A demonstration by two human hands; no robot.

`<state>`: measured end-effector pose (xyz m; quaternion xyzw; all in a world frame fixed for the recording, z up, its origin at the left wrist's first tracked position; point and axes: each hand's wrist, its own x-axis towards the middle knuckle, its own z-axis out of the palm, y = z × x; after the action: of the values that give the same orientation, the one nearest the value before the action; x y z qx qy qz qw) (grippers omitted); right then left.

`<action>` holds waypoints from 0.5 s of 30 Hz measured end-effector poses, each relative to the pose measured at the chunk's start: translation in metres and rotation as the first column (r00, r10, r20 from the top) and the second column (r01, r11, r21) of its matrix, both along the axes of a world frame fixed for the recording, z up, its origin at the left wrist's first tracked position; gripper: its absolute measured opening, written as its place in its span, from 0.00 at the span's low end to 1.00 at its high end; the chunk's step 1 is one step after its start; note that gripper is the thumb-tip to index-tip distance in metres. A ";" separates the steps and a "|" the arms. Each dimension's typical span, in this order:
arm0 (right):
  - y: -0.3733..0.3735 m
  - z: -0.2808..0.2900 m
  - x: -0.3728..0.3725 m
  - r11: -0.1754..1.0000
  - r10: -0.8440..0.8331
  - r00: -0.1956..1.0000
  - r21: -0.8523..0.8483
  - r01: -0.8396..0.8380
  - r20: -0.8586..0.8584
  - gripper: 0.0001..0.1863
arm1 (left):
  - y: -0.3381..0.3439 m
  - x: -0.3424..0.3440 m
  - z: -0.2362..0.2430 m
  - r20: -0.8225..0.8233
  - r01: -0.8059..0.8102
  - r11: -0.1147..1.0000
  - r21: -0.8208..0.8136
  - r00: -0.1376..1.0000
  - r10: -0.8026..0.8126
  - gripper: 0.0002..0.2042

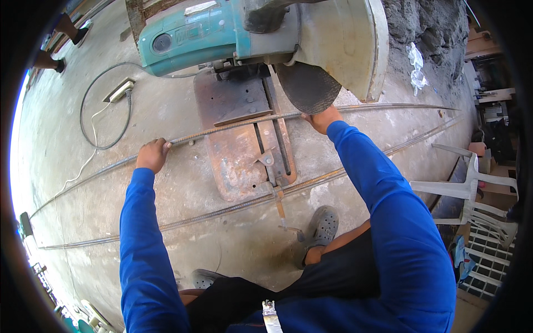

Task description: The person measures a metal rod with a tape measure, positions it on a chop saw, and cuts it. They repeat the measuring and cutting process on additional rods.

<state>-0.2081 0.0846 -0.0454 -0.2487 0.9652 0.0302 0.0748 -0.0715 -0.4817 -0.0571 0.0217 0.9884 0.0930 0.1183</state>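
Note:
A long ribbed steel bar [222,129] crosses the rusty base [230,172] of a teal cut-off saw [194,36], lying along the base's angled fence plate [244,105]. My left hand [154,155] is closed round the bar to the left of the base. Right of the base, my right hand [322,120] grips the same bar, its fingers partly hidden. Just above that hand hangs the saw's dark abrasive disc [308,89], below a pale metal guard [344,47]. On the base sits a clamp [267,160], its screw handle [288,227] reaching toward my feet.
More ribbed bars [222,212] lie on the concrete between the saw and my feet. A cable loops left to a white socket [121,90]. A grey heap [427,28] stands at the far right, a white plastic chair [472,183] nearer. Another person's legs [69,28] show far left.

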 end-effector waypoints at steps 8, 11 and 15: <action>0.005 0.003 -0.020 0.983 0.160 0.986 0.084 -0.163 0.047 0.27 | -0.002 0.003 -0.009 0.002 -0.028 1.000 -0.001 1.000 0.028 0.17; 0.017 -0.012 -0.023 0.993 0.102 0.984 0.046 -0.110 0.149 0.26 | -0.003 0.004 -0.012 -0.002 -0.023 1.000 -0.014 1.000 0.023 0.17; 0.037 -0.034 -0.033 0.994 0.081 0.995 -0.083 -0.075 0.065 0.23 | -0.006 0.002 -0.015 0.000 -0.011 1.000 -0.022 1.000 0.011 0.19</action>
<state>-0.2407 0.1217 -0.0791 -0.2898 0.9521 -0.0144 0.0963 -0.0699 -0.4872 -0.0717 0.0149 0.9894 0.0829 0.1183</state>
